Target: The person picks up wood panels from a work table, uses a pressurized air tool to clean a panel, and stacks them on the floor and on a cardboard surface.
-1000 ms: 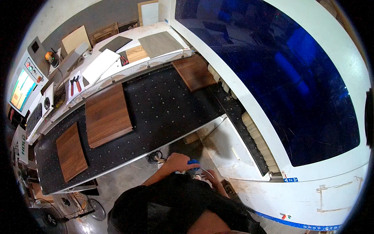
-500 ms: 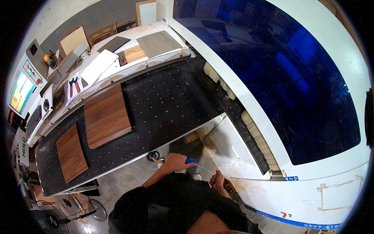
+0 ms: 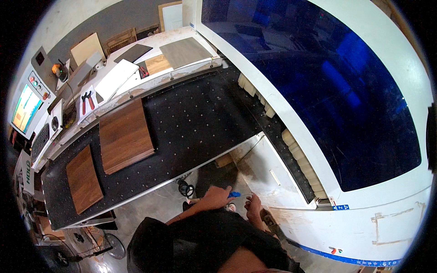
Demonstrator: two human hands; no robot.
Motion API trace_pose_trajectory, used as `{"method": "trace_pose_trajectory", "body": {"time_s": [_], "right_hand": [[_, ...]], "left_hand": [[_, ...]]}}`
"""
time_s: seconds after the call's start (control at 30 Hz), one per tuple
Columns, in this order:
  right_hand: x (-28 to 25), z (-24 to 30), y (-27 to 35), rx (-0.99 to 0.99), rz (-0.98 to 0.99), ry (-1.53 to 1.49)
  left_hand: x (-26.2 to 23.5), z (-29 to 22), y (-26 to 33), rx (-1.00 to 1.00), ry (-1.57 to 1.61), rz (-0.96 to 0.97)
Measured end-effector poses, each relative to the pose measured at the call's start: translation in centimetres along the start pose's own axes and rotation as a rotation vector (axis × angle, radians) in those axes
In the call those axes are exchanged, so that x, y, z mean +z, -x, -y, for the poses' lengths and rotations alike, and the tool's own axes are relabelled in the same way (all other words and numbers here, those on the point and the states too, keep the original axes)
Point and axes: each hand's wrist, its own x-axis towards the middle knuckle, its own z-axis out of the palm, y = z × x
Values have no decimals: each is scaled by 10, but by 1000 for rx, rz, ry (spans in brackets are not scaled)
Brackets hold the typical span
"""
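My left hand [image 3: 217, 197] is closed around a small blue-handled object [image 3: 234, 194], mostly hidden by the fingers; its kind cannot be made out. From its right end a thin pale strip [image 3: 246, 194] runs to my right hand [image 3: 253, 205], whose fingers are pinched at the strip's end. Both hands are held low in front of my body, between the black table's near edge and the white machine panel. Just left of my left wrist, a black looped object [image 3: 185, 188] shows beneath the table edge.
A stack of brown wood-grain boards [image 3: 126, 136] and another board [image 3: 84, 179] lie on the black perforated table [image 3: 195, 123]. To the right stands a white machine [image 3: 296, 91] with a dark blue window. Red-handled pliers [image 3: 87, 102] and a screen [image 3: 26, 109] are at the left.
My left hand has shifted slightly right and down with the blue-handled object. My right hand has risen a little, closer to it. The black looped object shows lower and more fully.
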Motion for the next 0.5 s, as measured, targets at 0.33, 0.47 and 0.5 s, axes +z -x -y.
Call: {"method": "trace_pose_trajectory", "body": {"time_s": [0.33,0.47,0.5], "right_hand": [[54,-3,22,-189,112,242],[61,1,27,-93,76,69],[61,3,28,-63,57,27]], "left_hand": [[32,-3,-6,28,-41,48],[29,-5,-9,-29,-53,89],[26,-8,-7,-66,-49,110]]}}
